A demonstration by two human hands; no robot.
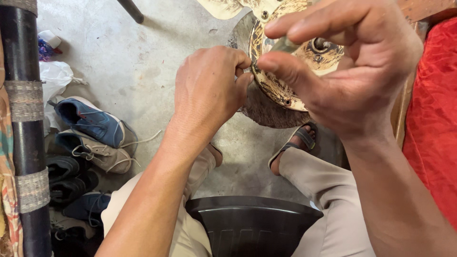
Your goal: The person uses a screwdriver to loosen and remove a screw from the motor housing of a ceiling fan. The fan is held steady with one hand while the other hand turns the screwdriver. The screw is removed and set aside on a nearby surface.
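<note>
A round, worn cream-and-brown metal housing [281, 90], like a ceiling fan motor, is held up in front of me above the floor. My left hand [209, 90] is closed, its fingers pinched against the disc's left rim; what they hold is hidden. My right hand [342, 66] hovers over the disc, thumb and forefinger pinching a small greenish-grey piece [284, 45]. A cream fan blade [223, 7] sticks out at the top edge.
I sit on a dark plastic stool [252, 223] over a concrete floor [143, 57], a sandalled foot [295, 143] below the disc. Several shoes [90, 123] lie piled at the left beside a black pole [24, 143]. Red cloth [433, 119] covers the right side.
</note>
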